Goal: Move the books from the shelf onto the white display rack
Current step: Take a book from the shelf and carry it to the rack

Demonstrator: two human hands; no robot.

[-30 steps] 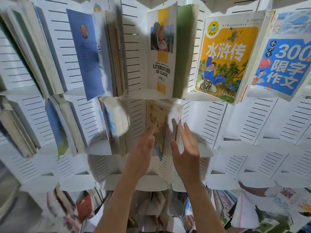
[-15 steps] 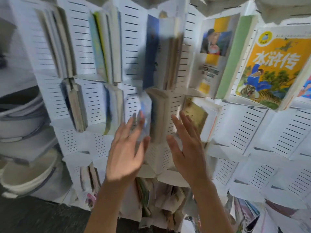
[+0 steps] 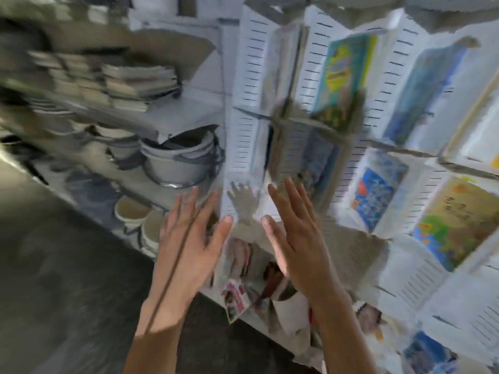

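The white display rack (image 3: 244,122) with slotted panels fills the right half of the blurred view. Several books stand in its pockets, among them a yellow-green one (image 3: 343,76), a blue one (image 3: 426,93) and a yellow one (image 3: 456,225). A stack of books (image 3: 135,82) lies on a shelf (image 3: 183,114) at the upper left. My left hand (image 3: 189,244) and my right hand (image 3: 294,238) are raised in front of the rack's left edge, fingers straight and spread, holding nothing. Their shadows fall on the rack.
Grey basins and buckets (image 3: 178,160) are stacked on the lower shelf at the left, with pale bowls (image 3: 132,211) below them. Loose magazines and papers (image 3: 243,279) fill the rack's bottom. Dark floor (image 3: 67,279) lies at the lower left.
The view has swung left, so the rack slid to the right and the shelf with stacked books came into sight. Both hands drew back from the rack and stay empty.
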